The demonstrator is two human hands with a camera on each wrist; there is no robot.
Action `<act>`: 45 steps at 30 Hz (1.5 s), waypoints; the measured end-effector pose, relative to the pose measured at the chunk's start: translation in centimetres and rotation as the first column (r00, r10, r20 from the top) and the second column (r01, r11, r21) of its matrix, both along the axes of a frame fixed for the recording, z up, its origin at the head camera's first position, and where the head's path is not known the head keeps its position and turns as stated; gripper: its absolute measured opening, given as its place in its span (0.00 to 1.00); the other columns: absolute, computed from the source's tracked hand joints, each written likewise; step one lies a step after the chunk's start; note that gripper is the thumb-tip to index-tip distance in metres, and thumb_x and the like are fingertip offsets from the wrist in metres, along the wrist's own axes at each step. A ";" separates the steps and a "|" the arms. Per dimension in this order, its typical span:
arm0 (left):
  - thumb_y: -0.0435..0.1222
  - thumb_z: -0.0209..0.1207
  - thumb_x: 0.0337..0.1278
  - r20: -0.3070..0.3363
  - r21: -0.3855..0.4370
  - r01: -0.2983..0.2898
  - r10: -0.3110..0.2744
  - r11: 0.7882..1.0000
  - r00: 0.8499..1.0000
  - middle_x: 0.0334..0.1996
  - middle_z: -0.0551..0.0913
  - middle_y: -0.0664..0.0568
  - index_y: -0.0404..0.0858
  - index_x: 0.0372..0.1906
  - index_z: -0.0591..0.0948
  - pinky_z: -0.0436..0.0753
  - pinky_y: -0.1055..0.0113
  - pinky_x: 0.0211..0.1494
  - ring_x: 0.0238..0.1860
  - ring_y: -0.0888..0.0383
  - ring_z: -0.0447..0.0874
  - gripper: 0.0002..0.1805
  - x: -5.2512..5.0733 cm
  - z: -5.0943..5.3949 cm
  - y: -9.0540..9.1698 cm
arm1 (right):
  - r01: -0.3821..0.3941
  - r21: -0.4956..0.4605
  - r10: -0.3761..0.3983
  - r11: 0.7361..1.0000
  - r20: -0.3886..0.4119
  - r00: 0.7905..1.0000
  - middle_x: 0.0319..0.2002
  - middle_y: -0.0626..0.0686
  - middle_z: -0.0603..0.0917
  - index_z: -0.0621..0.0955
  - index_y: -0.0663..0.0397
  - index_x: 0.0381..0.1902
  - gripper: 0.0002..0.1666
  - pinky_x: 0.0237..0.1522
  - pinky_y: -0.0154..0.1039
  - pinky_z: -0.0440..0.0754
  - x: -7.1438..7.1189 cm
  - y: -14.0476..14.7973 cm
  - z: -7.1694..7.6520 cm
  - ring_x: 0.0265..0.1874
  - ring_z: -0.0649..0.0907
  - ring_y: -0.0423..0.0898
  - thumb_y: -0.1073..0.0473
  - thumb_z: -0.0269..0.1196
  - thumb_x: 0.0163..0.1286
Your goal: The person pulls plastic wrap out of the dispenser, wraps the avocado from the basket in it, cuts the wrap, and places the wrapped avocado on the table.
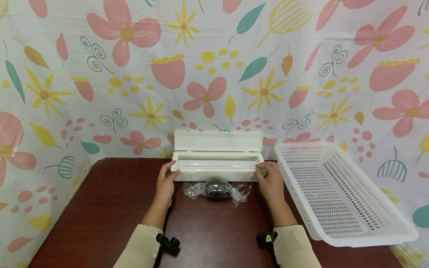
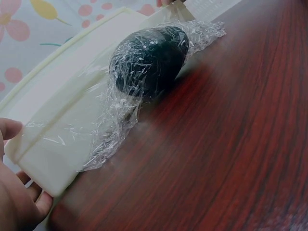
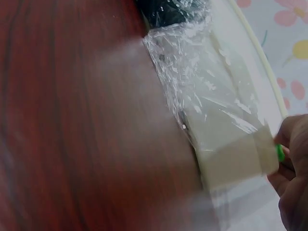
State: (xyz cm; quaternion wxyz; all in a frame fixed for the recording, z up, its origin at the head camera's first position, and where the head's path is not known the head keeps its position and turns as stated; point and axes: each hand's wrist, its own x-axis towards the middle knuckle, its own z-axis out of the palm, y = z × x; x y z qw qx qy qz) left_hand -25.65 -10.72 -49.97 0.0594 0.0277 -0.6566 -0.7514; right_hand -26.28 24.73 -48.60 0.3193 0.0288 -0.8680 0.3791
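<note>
A white cling film dispenser (image 1: 218, 175) stands at the table's back edge, lid raised, with a film roll (image 1: 218, 163) inside. My left hand (image 1: 165, 182) grips its left end, thumb above and fingers at the end. At the right end my right hand (image 1: 270, 182) pinches a small green piece (image 3: 279, 152), perhaps a cutter slider, mostly hidden by fingers. Clear film (image 3: 211, 106) drapes over the dispenser's front. Just before it lies a dark green, avocado-like oval (image 1: 218, 188), wrapped in cling film with crumpled ends spread to both sides.
A white perforated plastic basket (image 1: 295, 201) sits to the right, close to my right forearm. The dark red wooden table (image 1: 207, 230) extends toward me. Behind it hangs a floral-patterned cloth (image 1: 207, 67), near the dispenser's raised lid.
</note>
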 end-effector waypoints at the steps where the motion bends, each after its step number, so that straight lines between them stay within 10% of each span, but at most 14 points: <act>1: 0.37 0.55 0.73 -0.001 0.000 0.001 -0.001 1.000 1.000 0.82 0.47 0.45 0.43 0.71 0.70 0.44 0.45 0.83 0.83 0.46 0.38 0.24 0.0 0.0 0.0 | 0.004 0.000 -0.004 1.000 -0.003 1.000 0.46 0.57 0.83 0.87 0.60 0.39 0.06 0.35 0.30 0.69 0.0 0.1 0.0 0.34 0.79 0.53 0.66 0.67 0.65; 39: 0.38 0.56 0.74 0.018 0.052 0.009 -0.010 0.999 1.000 0.82 0.47 0.47 0.43 0.72 0.68 0.45 0.44 0.83 0.83 0.50 0.38 0.26 0.0 0.2 0.0 | -0.029 0.001 0.029 1.000 0.041 0.999 0.52 0.62 0.80 0.86 0.59 0.48 0.11 0.54 0.50 0.73 0.4 0.2 1.1 0.53 0.78 0.57 0.62 0.65 0.69; 45: 0.39 0.57 0.73 0.025 0.039 0.006 -0.007 0.999 1.000 0.82 0.48 0.46 0.44 0.72 0.69 0.46 0.43 0.82 0.83 0.49 0.40 0.26 -0.1 0.1 0.0 | -0.036 0.007 0.036 0.999 0.008 0.999 0.52 0.60 0.80 0.86 0.58 0.48 0.11 0.42 0.39 0.71 1.1 -0.7 2.3 0.44 0.77 0.56 0.63 0.66 0.69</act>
